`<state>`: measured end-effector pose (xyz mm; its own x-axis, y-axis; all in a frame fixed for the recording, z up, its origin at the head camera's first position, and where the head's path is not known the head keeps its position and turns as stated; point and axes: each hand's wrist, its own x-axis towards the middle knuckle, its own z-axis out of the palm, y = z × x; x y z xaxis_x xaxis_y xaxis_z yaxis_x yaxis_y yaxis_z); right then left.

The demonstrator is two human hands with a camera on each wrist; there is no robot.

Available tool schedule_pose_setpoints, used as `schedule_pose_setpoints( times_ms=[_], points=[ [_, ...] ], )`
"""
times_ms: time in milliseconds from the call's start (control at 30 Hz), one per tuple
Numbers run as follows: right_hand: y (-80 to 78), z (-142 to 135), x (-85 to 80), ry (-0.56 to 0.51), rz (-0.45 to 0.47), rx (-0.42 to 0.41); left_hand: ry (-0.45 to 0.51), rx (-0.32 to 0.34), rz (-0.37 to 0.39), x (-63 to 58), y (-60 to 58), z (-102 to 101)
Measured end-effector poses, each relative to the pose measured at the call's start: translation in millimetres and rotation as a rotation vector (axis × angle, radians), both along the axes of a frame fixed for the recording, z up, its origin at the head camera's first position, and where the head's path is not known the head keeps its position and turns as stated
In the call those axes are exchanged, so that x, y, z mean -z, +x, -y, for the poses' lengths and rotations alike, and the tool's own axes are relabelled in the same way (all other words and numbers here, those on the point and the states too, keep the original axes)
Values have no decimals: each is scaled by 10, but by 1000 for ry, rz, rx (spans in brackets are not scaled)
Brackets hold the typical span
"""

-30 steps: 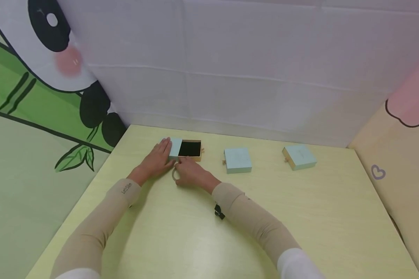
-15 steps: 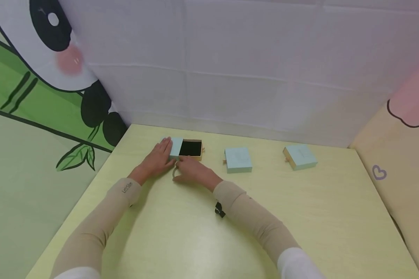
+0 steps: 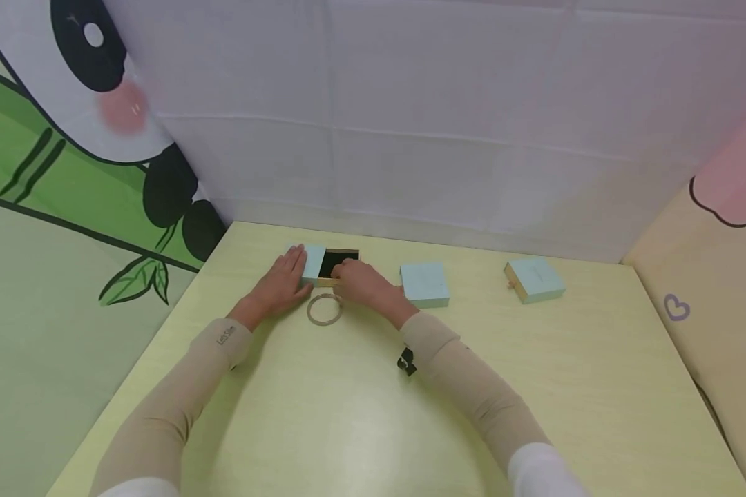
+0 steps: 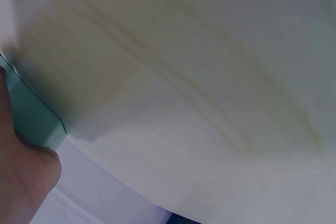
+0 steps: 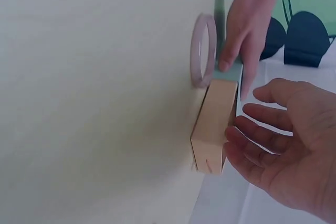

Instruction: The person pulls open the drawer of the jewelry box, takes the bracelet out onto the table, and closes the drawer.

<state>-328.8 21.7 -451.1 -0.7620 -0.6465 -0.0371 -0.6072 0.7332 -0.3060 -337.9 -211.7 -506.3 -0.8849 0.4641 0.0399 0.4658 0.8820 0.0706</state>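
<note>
In the head view, a pale blue drawer box [image 3: 314, 262] lies at the back left with its black-lined drawer [image 3: 331, 261] partly pulled out to the right. My left hand [image 3: 276, 283] lies across the sleeve's left end, fingers over the top and thumb at the near side, holding it. My right hand [image 3: 363, 284] hovers over the drawer's near edge. The right wrist view shows its fingers [image 5: 257, 129] loosely bent beside the tan drawer wall [image 5: 216, 108], with nothing seen between them. A pale bangle [image 3: 324, 323] lies flat on the table in front of the box.
Two more pale blue drawer boxes lie to the right, a middle box [image 3: 424, 281], partly near my right wrist, and a far right box [image 3: 537, 277]. A white cloth wall [image 3: 423, 186] rises behind the table [image 3: 323, 407]. A printed wall [image 3: 56, 290] stands at the left.
The right hand has let go of the bangle, leaving it on the table, and has shifted right and up over the drawer. The left hand and the box have stayed put.
</note>
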Motion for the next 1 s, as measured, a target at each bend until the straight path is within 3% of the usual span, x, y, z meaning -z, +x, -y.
schedule_pose_setpoints(
  times_ms=[433,733,1000],
  points=[
    [-279,-299,24,-69,3,217,2,10,-18,41,-19,8],
    [-437,-300,186,-30,73,256,-11,13,-26,50,-32,15],
    [-511,-255,258,-53,71,296,-3,14,-22,37,-19,-16]
  ],
)
